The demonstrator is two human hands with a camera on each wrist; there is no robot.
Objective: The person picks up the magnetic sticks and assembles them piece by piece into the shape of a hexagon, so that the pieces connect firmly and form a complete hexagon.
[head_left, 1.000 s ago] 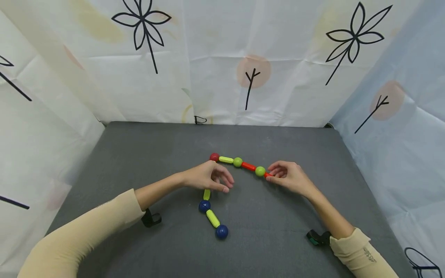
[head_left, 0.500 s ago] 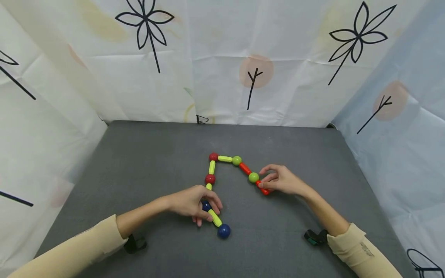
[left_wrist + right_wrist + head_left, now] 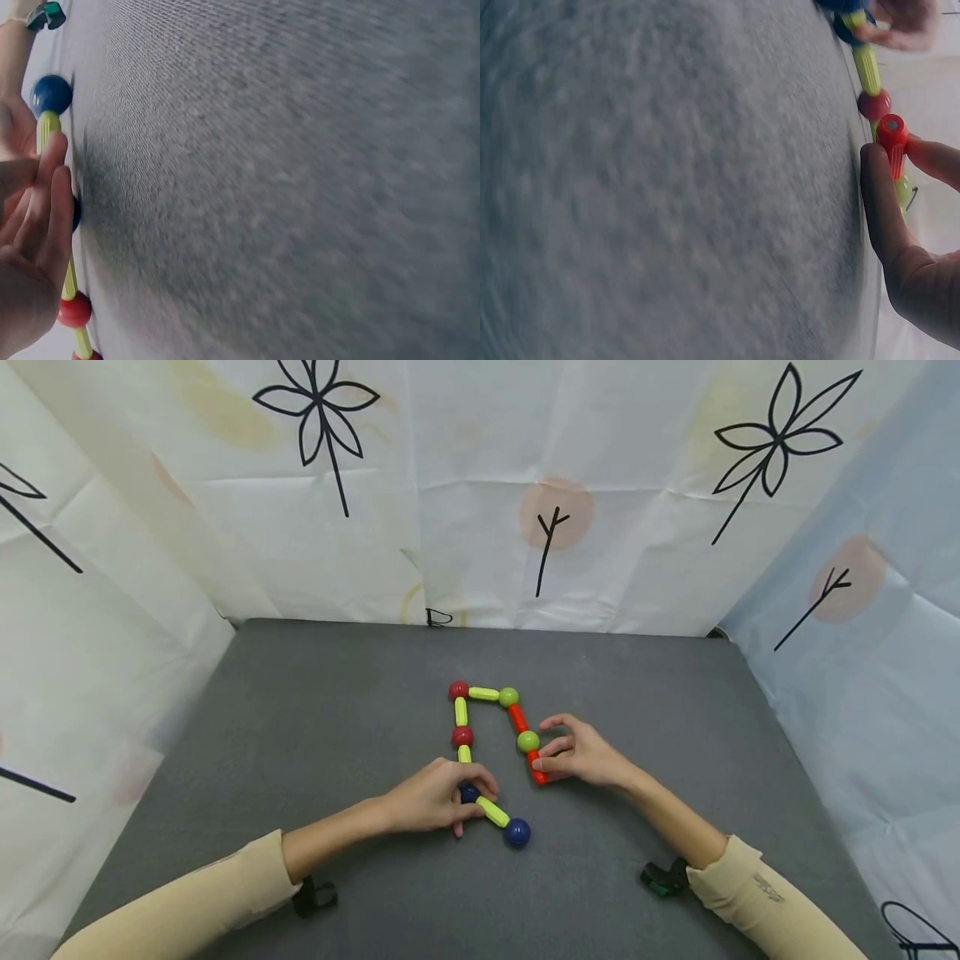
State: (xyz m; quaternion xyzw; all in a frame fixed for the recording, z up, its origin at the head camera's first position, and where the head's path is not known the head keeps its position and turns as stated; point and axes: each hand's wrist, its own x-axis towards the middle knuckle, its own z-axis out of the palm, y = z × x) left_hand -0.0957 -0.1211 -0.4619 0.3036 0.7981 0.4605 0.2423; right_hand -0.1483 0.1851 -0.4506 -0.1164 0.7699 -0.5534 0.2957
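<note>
A chain of magnetic balls and rods lies on the table. In the head view my left hand (image 3: pixel 431 795) holds a blue ball (image 3: pixel 468 792) between thumb and fingers. From it a yellow rod (image 3: pixel 492 812) leads to another blue ball (image 3: pixel 517 832) at the chain's near end. Beyond the hand stand a red ball (image 3: pixel 462 736) and a farther red ball (image 3: pixel 459 691). Green balls (image 3: pixel 508 697) and a red rod (image 3: pixel 517 718) form the right side. My right hand (image 3: pixel 588 756) pinches the last red rod (image 3: pixel 892 139); its bare end shows in the right wrist view.
The grey table (image 3: pixel 337 693) is bordered by white printed cloth (image 3: pixel 465 527) at the back and sides. A black wrist camera (image 3: pixel 663 878) sits under the right forearm, and another (image 3: pixel 313 897) under the left.
My left hand came nearer, took hold of the blue ball and shifted it rightward with the near end of the chain. My right hand swung the red rod leftward and nearer; the two chain ends are closer.
</note>
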